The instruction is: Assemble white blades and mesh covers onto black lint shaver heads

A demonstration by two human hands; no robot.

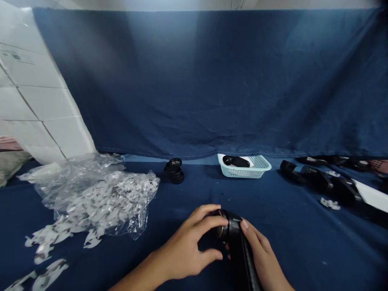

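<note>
The right hand (263,251) grips a glossy black elongated device (240,246), while the left hand (191,242), loosely spread, touches its round end (223,231).

Across our blue-clothed table (303,246), we spot a plastic bag of white pieces (100,202) at ten o'clock, black rings (175,171) at eleven. We've a pale basket (242,173) at one, black parts (317,178) at two!

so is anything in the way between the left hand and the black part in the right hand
Nothing visible: the left hand has fingertips at the round end of the black part, its thumb held apart, while the right hand holds the other side.
</note>
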